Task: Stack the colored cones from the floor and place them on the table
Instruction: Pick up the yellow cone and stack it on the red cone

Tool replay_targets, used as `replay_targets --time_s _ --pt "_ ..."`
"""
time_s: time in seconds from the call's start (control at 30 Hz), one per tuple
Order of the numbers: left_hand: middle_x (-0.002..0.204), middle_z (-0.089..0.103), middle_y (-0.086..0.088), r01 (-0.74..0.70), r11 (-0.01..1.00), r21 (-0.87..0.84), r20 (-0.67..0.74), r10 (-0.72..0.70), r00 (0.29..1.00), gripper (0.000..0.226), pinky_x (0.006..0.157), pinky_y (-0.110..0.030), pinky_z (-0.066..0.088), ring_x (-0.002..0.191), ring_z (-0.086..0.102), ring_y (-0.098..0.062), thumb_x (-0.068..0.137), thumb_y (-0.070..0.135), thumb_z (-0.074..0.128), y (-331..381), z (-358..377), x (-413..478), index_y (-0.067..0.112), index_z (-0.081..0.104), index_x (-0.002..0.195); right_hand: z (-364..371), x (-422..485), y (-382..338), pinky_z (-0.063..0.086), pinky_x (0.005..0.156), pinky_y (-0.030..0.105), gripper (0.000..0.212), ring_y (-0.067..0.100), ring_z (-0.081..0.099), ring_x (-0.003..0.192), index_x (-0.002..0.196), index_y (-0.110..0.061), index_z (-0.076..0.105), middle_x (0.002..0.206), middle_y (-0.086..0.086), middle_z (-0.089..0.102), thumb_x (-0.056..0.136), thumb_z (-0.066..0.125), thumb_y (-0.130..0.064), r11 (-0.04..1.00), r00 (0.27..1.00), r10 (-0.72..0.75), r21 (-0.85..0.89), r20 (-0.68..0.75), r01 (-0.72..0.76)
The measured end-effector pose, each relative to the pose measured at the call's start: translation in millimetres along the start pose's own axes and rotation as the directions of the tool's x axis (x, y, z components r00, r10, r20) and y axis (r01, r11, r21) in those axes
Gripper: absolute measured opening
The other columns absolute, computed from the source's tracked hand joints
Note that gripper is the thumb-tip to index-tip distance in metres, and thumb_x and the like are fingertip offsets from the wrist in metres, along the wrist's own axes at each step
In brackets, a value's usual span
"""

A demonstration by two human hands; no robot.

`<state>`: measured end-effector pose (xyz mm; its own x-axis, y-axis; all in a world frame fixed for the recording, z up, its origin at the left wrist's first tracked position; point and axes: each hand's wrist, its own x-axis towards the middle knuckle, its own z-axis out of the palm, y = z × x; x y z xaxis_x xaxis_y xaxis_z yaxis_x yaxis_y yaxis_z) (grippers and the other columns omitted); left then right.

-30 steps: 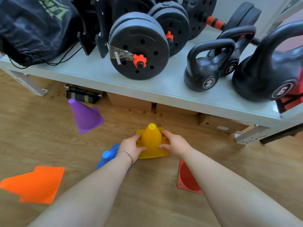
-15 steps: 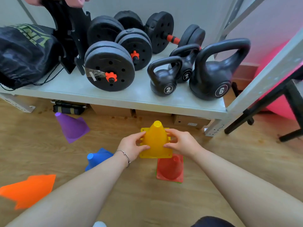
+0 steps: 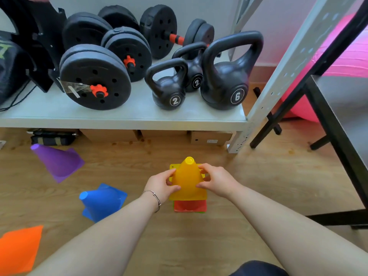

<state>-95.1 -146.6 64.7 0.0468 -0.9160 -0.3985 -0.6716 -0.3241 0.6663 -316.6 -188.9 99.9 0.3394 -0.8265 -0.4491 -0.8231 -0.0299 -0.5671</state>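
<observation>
The cone point(image 3: 187, 178) between the hands was yellow, and the base point(image 3: 189, 206) showing under it was red with a sliver of green. Left of the left hand point(image 3: 162, 185) lay a blue cone point(image 3: 101, 202), a purple cone point(image 3: 57, 161) farther up, an orange cone point(image 3: 18, 249) lower down. The kettlebells point(image 3: 223, 80) above were black with white numerals.

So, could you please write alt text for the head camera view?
Two bare hands, left hand and right hand, hold a yellow cone upright over a red cone on the wooden floor. Purple cone, blue cone and orange cone lie tipped at left.
</observation>
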Motion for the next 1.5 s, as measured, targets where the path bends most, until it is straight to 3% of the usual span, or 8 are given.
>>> replay_targets --time_s 0.13,0.43,0.87,1.13,1.3,1.4,1.5 --pt "0.121 0.066 0.007 0.016 1.000 -0.001 0.016 -0.016 1.000 0.070 0.090 -0.030 0.053 0.098 0.064 -0.011 0.071 0.033 0.080 -6 12 2 0.033 0.052 0.135 10 4 8 0.055 0.093 0.038 0.072 0.022 0.064 0.110 0.139 -0.028 0.047 0.133 0.005 0.061 0.076 0.079 -0.040 0.999 0.999 0.033 -0.003 0.019 -0.033" --pt "0.116 0.068 0.005 0.061 0.997 0.038 0.067 -0.063 0.996 0.070 0.088 -0.032 0.054 0.098 0.066 -0.011 0.068 0.037 0.080 -12 20 10 0.035 0.053 0.133 29 13 20 0.055 0.093 0.041 0.071 0.024 0.064 0.108 0.138 -0.027 0.045 0.134 0.005 0.059 0.076 0.079 -0.039 0.995 0.994 0.094 0.027 0.057 -0.095" --pt "0.126 0.064 0.007 0.052 0.999 0.016 0.163 -0.054 0.985 0.067 0.090 -0.027 0.053 0.102 0.066 -0.010 0.072 0.028 0.080 -36 52 32 0.030 0.053 0.134 64 31 57 0.054 0.094 0.040 0.072 0.024 0.063 0.112 0.134 -0.022 0.045 0.134 0.006 0.060 0.074 0.081 -0.037 0.992 0.989 0.125 0.024 0.080 -0.127" --pt "0.127 0.063 0.006 0.087 0.996 -0.016 0.186 -0.082 0.979 0.065 0.074 -0.017 0.049 0.101 0.067 -0.010 0.073 0.023 0.081 -47 66 31 0.026 0.055 0.132 80 35 67 0.053 0.094 0.039 0.070 0.026 0.065 0.111 0.130 -0.016 0.048 0.129 0.010 0.062 0.073 0.084 -0.031 0.995 0.992 0.100 0.006 0.075 -0.101" --pt "0.126 0.063 0.005 0.093 0.996 -0.006 0.190 -0.091 0.978 0.063 0.074 -0.018 0.049 0.098 0.067 -0.010 0.072 0.023 0.081 -51 69 35 0.026 0.055 0.129 83 36 68 0.053 0.093 0.039 0.071 0.025 0.065 0.110 0.130 -0.016 0.047 0.129 0.010 0.062 0.072 0.084 -0.031 0.995 0.992 0.103 0.007 0.070 -0.103" --pt "0.125 0.063 0.004 0.093 0.995 0.042 0.195 -0.099 0.976 0.060 0.077 -0.022 0.050 0.099 0.067 -0.013 0.073 0.025 0.080 -53 71 37 0.022 0.054 0.127 83 35 68 0.052 0.092 0.037 0.071 0.027 0.064 0.110 0.132 -0.017 0.045 0.128 0.011 0.061 0.074 0.082 -0.034 0.994 0.993 0.093 -0.057 0.079 -0.089" --pt "0.125 0.062 -0.001 0.078 0.983 0.163 0.190 -0.109 0.976 0.063 0.087 -0.029 0.051 0.106 0.064 -0.020 0.076 0.035 0.076 -54 71 35 0.021 0.047 0.130 76 32 65 0.051 0.084 0.040 0.064 0.034 0.062 0.106 0.132 -0.016 0.043 0.122 0.013 0.060 0.081 0.074 -0.040 0.948 0.994 0.056 -0.318 0.096 -0.023"
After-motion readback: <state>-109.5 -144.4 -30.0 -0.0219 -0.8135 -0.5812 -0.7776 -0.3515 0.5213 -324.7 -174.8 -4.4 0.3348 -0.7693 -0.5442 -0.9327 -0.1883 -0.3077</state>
